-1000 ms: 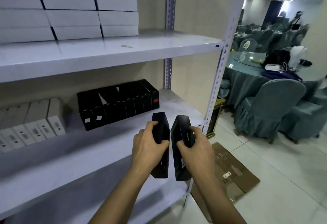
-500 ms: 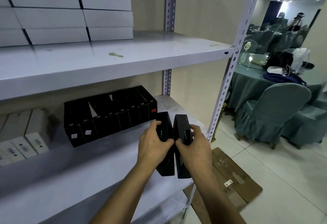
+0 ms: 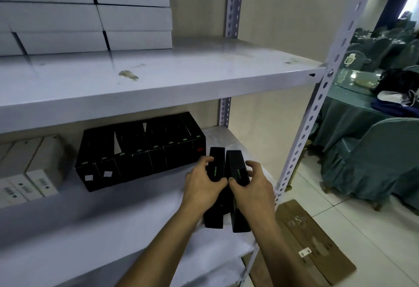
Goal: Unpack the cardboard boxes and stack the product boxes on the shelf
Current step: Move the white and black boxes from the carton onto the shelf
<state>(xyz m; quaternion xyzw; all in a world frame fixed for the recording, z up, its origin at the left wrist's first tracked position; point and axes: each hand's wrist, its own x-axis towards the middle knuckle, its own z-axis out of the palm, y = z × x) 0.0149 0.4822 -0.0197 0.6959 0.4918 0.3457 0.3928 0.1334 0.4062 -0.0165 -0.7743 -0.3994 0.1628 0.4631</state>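
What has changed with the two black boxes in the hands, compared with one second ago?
Both hands carried the boxes forward to the row of black boxes on the shelf and brought them closer together. The left hand still grips the left black box, the right hand the right black box. The row is unchanged.

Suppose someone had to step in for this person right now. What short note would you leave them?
Left hand grips one slim black product box; right hand grips a second, side by side over the white metal middle shelf.
Done: a row of black boxes already stands at the back.
Left: set these two beside the row's right end. A flattened brown cardboard box lies on the floor.
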